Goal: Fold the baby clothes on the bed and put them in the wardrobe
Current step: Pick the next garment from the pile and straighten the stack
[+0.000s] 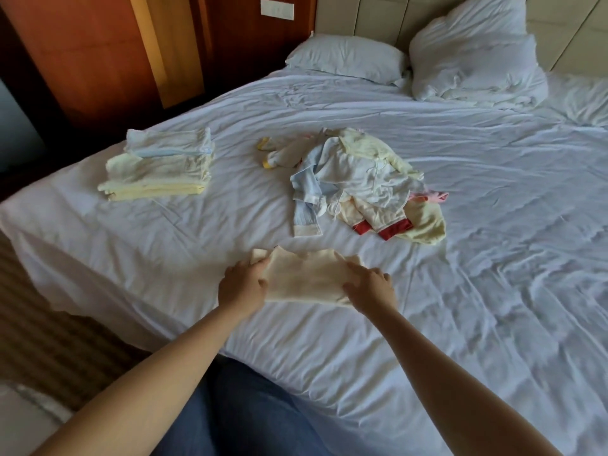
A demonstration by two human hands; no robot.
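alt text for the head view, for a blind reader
The left hand and right hand hold a cream baby garment on the white bed. Beyond it lie a folded stack, to the left, and an unfolded pile of clothes.

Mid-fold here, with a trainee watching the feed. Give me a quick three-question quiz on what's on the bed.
1. True or false: the folded stack lies right of the loose pile.
2. The cream garment is touched by: A) one hand, B) both hands, C) neither.
3. Fill in: the cuffs at the pile's near edge are ____.
Key: 1 false, it lies left. 2 B: left hand and right hand. 3 red.
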